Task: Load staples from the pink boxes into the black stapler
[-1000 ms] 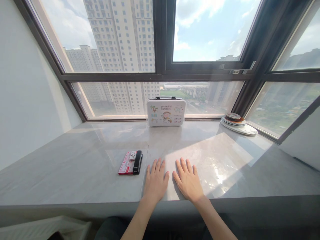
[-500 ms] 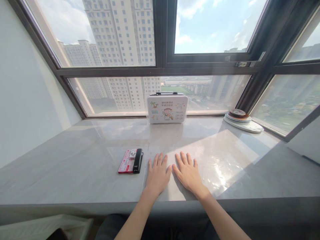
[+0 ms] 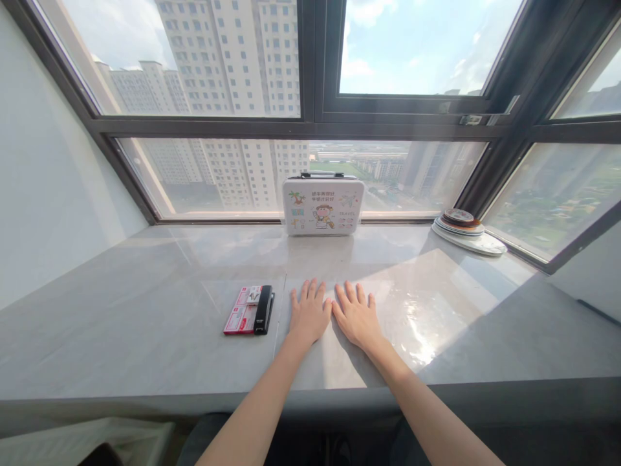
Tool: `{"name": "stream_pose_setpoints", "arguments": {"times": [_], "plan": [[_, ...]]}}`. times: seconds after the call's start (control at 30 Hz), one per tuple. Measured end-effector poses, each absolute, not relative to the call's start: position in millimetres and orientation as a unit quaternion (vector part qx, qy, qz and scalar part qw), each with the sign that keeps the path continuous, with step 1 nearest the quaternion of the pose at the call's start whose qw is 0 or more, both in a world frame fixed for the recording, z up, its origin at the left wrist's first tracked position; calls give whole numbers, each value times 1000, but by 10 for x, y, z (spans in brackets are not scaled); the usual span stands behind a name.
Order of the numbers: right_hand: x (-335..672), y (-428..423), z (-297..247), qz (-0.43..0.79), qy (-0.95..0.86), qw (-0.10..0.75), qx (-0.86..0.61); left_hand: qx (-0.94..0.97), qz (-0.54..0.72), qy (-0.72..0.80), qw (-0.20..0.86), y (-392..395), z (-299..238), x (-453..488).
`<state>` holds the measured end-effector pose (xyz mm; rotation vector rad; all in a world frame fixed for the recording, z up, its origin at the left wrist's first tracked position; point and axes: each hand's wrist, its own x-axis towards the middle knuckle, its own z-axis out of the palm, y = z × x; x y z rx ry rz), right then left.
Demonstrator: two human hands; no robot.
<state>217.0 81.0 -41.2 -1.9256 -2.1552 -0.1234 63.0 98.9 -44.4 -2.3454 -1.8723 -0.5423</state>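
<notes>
Palm down on the grey marbled counter [image 3: 160, 349], my left hand [image 3: 309, 314] lies flat with its fingers spread. My right hand [image 3: 358, 317] rests flat beside it, fingers also apart; the two thumbs come close together or touch. Neither hand holds anything. Nearest to my left hand, off to its left, is a black stapler [image 3: 263, 310]. It lies against a red and white flat package [image 3: 239, 317], which has a small white box [image 3: 253, 296] with a dark staple-like print at its upper end.
A white carry case [image 3: 323, 207] with cartoon prints and a black handle stands upright against the window at the back. Stacked round mats or plates [image 3: 466, 233] sit in the far right corner. Below the counter's front edge, a pale ribbed object [image 3: 97, 440] shows at left.
Both hands have slid slightly forward on the counter and closer together, still flat. The whole view has shifted a little; the stapler, package and case stay in place.
</notes>
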Motion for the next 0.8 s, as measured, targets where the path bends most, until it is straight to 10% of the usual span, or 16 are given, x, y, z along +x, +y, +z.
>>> {"name": "stream_pose_setpoints", "arguments": {"times": [0.8], "plan": [[2121,143,-350,-51,-754,103,-647,-766,-185,-614,46,304,-425,519]]}}
